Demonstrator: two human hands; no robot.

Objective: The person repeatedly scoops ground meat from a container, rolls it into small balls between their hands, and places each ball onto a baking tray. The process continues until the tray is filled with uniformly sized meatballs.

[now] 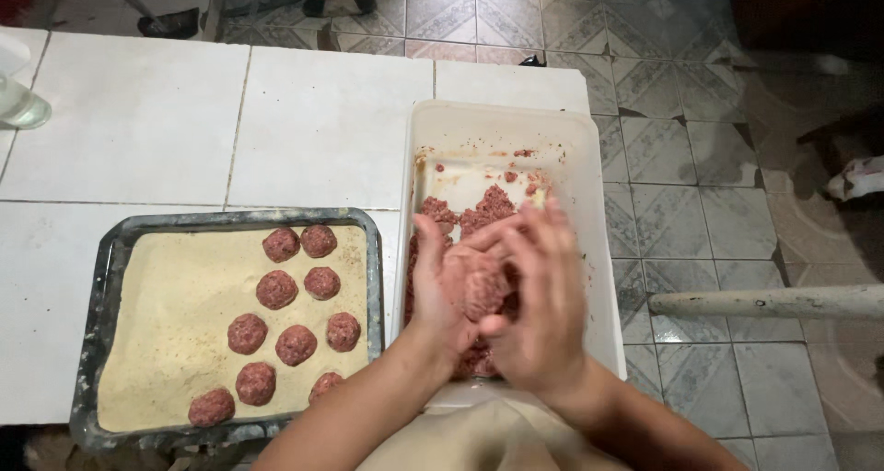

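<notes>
While the fingers (552, 241) of the right hand (539, 305) curve loosely over it, a lump of minced meat (483, 291) sits cupped in the left hand's (442, 291) palm, pressed between both hands above the white plastic tub (502, 126) of mince. Just left, a dark baking tray (110, 268) of breadcrumbs holds ten meatballs (276, 290) on the white tiled counter (322, 121).

I'm in a home kitchen — a white tiled counter (322, 121) under me, a worn patterned tile floor (681, 158) to the right, a metal tray (106, 278) of raw meatballs (295, 344) and a white tub (502, 126) of minced meat (483, 209) near me.
</notes>
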